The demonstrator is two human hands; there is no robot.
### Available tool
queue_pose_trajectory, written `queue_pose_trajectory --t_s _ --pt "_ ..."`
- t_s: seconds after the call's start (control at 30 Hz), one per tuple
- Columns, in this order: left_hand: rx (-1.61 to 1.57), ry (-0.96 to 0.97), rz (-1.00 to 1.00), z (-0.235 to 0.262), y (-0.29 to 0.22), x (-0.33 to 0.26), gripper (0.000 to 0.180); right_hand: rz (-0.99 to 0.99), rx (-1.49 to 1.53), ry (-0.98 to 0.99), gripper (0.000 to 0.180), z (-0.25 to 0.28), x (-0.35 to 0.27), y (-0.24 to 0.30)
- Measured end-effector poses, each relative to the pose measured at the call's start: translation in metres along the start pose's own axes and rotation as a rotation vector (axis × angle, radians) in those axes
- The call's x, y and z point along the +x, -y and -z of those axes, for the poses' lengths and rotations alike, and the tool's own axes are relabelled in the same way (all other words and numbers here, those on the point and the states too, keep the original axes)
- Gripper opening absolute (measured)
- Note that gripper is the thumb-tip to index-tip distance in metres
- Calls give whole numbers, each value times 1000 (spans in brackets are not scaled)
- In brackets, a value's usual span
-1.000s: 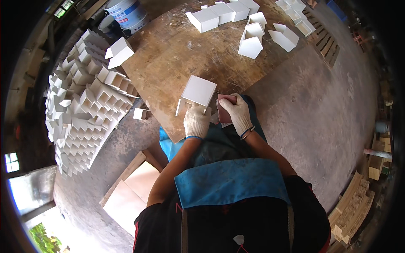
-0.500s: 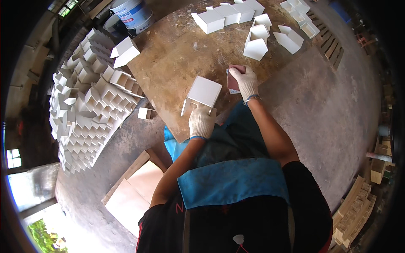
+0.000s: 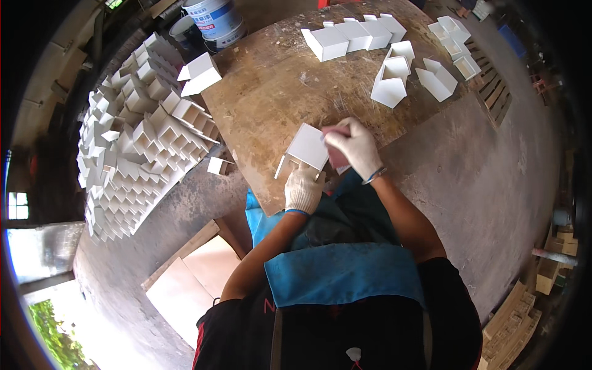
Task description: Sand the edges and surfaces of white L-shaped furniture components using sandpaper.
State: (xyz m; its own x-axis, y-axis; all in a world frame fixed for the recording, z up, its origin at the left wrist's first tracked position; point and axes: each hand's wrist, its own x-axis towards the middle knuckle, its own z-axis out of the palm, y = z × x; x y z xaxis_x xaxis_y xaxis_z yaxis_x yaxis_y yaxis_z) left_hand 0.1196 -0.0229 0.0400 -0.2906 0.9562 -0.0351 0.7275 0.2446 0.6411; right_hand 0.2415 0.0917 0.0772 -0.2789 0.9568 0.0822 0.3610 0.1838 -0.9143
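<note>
A white wooden box (image 3: 308,145) with one open side rests on the near part of the brown worktable (image 3: 265,102). My left hand (image 3: 303,188), in a white knit glove, grips the box by its open near side, with the fingers partly inside. My right hand (image 3: 361,151), gloved too, is closed around a folded reddish-brown sheet of sandpaper (image 3: 337,157). The sandpaper is at the right edge of the box; whether it touches cannot be made out.
More white boxes (image 3: 357,35) stand along the far edge, others (image 3: 393,77) at the far right. One box (image 3: 201,73) sits at the left corner. A large stack of boxes (image 3: 166,132) rises at left, beside paint buckets (image 3: 213,21). A small box (image 3: 219,165) lies below the table.
My right hand has moved left with the sandpaper, from apart to right beside the box. My left hand keeps its hold on the box. The whole view has shifted slightly.
</note>
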Motion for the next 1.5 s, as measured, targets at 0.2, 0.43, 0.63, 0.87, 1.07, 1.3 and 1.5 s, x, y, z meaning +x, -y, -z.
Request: queue_pose_trajectory --t_s 0.2,0.43,0.63,0.87,1.07,1.3,1.5 --pt "46 69 -305 5 28 13 22 -199 -14 -301 36 21 11 -50" --pt "468 98 -662 111 69 65 37 -325 407 -179 24 26 -17 -52" --pt "6 -78 -295 94 48 38 25 -266 359 -70 26 5 -10 -24" --pt "73 83 -321 61 27 32 30 -203 -118 -5 40 -15 15 -11" --pt "86 108 -322 68 30 33 38 -287 -261 -76 33 11 -25 -51" --pt "-173 228 -118 36 40 98 45 -455 620 -116 26 5 -32 -45" --pt "-618 281 367 50 -18 95 47 -595 786 -127 33 3 -41 -53"
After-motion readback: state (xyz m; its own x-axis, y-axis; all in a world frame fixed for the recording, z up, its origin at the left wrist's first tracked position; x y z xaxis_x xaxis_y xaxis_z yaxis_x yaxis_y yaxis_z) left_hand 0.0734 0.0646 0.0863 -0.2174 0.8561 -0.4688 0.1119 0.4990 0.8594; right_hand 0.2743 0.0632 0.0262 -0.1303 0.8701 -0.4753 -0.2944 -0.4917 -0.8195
